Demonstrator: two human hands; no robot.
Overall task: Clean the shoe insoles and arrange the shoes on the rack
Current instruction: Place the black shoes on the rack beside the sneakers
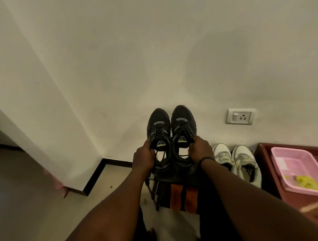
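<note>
Two dark grey lace-up sneakers are held side by side with toes pointing at the wall. My left hand (143, 157) grips the left sneaker (158, 128) at its collar. My right hand (200, 149) grips the right sneaker (183, 125) the same way. White insoles show inside both. They hover above the top of a dark metal shoe rack (154, 189). A pair of white sneakers (235, 160) sits to the right on the same level. Two orange insoles (182, 198) lie on a lower shelf below my hands.
A dark red tub (264, 152) stands at the right with a pink plastic basket (298, 167) inside holding something yellow. A wall socket (239, 116) is on the wall behind. The wall corner with black skirting lies to the left; tiled floor below.
</note>
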